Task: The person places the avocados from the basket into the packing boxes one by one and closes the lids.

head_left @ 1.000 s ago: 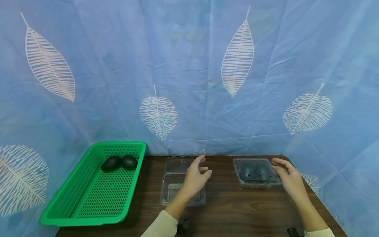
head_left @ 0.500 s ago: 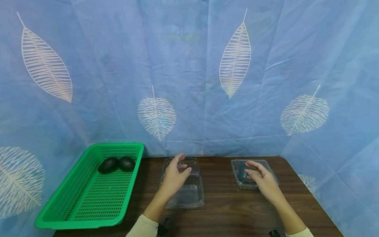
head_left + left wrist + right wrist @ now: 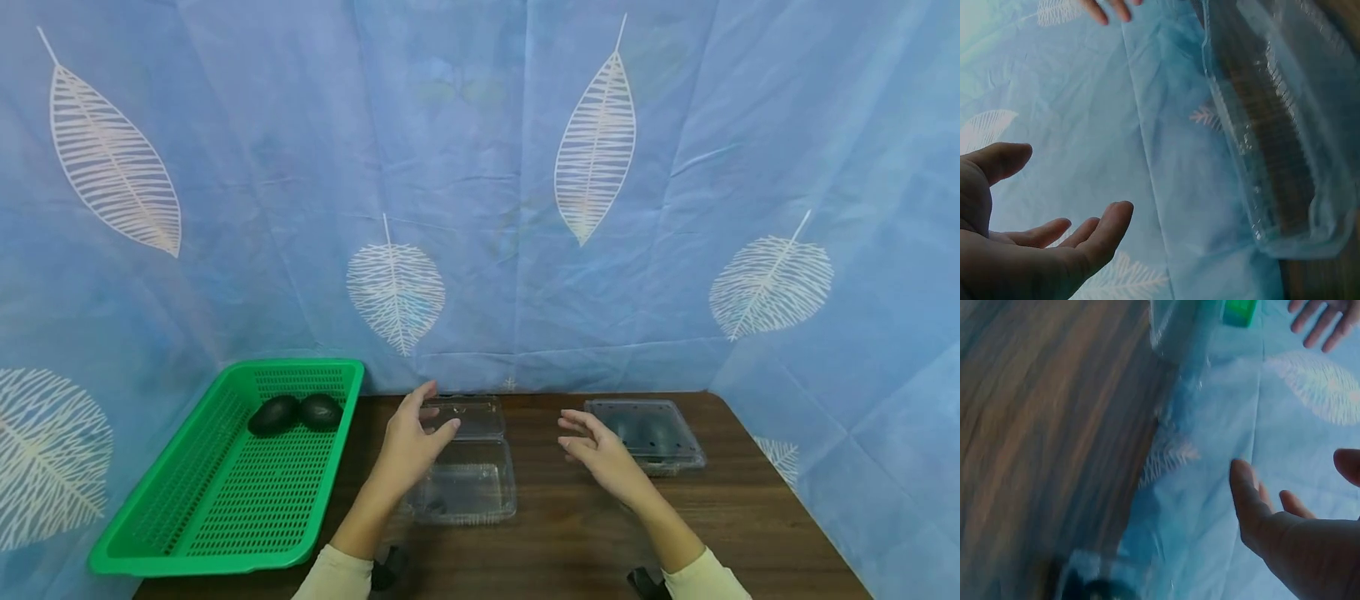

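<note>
My left hand (image 3: 408, 442) hovers over the left side of a clear plastic clamshell box (image 3: 468, 492), fingers spread and holding nothing. That box lies with its lid folded back toward the curtain, and no fruit shows inside. My right hand (image 3: 603, 458), also bare, is held in the air just left of a second clamshell box (image 3: 663, 429), overlapping its near left corner. Through its closed, vented lid, dark rounded fruits show dimly. Two dark avocados (image 3: 321, 412) lie side by side at the far end of a green basket (image 3: 318, 533). The left wrist view shows the left thumb and fingers (image 3: 1116, 219) apart.
A brown wooden table (image 3: 555, 533) carries both boxes and the basket. Behind it hangs a blue curtain (image 3: 480, 250) with white leaf prints, meeting the table's back edge. The basket stands at the table's left side.
Both hands have moved left: the right from the closed box's right side across to its left, the left from over the open box toward its left edge. Boxes and avocados stay put.
</note>
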Available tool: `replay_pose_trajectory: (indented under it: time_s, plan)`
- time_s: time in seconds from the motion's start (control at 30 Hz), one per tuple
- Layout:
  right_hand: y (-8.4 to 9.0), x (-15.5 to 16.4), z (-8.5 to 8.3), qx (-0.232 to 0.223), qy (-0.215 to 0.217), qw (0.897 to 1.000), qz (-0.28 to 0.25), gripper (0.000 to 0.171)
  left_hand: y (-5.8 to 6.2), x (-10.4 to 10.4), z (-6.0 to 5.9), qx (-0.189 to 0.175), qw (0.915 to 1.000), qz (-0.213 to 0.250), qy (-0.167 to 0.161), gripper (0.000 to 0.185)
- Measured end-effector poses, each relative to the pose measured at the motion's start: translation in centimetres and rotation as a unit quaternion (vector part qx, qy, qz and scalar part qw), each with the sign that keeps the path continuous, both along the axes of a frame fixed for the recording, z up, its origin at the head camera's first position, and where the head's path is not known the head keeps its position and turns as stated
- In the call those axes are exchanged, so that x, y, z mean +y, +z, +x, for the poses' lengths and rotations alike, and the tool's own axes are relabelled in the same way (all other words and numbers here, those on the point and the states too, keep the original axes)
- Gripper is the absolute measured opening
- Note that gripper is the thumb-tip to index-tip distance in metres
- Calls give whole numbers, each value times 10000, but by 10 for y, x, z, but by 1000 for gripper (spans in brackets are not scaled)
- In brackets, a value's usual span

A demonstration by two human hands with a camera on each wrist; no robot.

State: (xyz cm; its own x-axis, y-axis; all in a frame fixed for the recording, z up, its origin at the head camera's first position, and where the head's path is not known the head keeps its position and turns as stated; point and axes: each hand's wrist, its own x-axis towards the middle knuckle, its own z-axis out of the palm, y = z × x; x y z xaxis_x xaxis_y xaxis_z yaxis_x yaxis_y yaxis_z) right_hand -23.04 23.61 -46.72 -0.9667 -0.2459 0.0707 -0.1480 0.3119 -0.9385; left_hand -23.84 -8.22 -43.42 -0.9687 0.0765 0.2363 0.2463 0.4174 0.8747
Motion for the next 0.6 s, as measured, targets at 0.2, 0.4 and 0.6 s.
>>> replay_pose_trajectory:
  time_s: [0.2,0.4,0.6]
  plan:
    - [-13,-23,-5,-831,224,9963,-72,66,8,-11,-3,89,9991,-396,157,75]
    - [-28,-39,-4,-1614,431,9849,-453,75,14,-26,-10,24,9985,-542,108,78]
    - [-39,-45,-1,-2085,506,9741,-714,74,21,-43,-22,-286,9976,-635,54,88]
